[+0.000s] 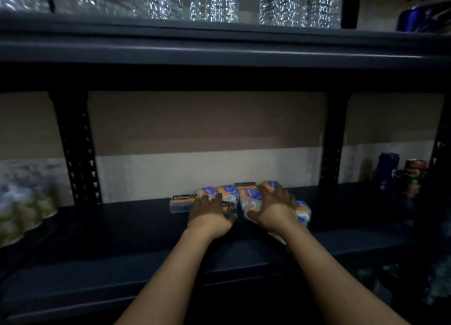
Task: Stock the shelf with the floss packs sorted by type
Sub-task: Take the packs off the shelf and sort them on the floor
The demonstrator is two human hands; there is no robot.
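- Dark metal shelf [122, 227]: wide bare deck left of the packs, front lip near me, and tall clear headroom up to the shelf above.
- Perforated uprights [80, 153] bound the bay left and right; the packs sit nearer the right one.
- Neighbours: blurred cups [22, 214] at far left and cans [390, 171] past the right upright, both well apart from the packs.
- Floss packs [229, 190]: clustered at mid-shelf near the back wall, orange-and-blue ones together, a dark-labelled pack [180, 203] at the left end, another dark one at the back.
- My left hand [210, 214]: palm down on a pack, fingers spread; grip open.
- My right hand [273, 207]: fingers splayed over the orange-and-blue packs; can't tell whether it's grasping or just pressing.
- Hard to read: dim, blurred, labels illegible; packs under my hands are hidden.
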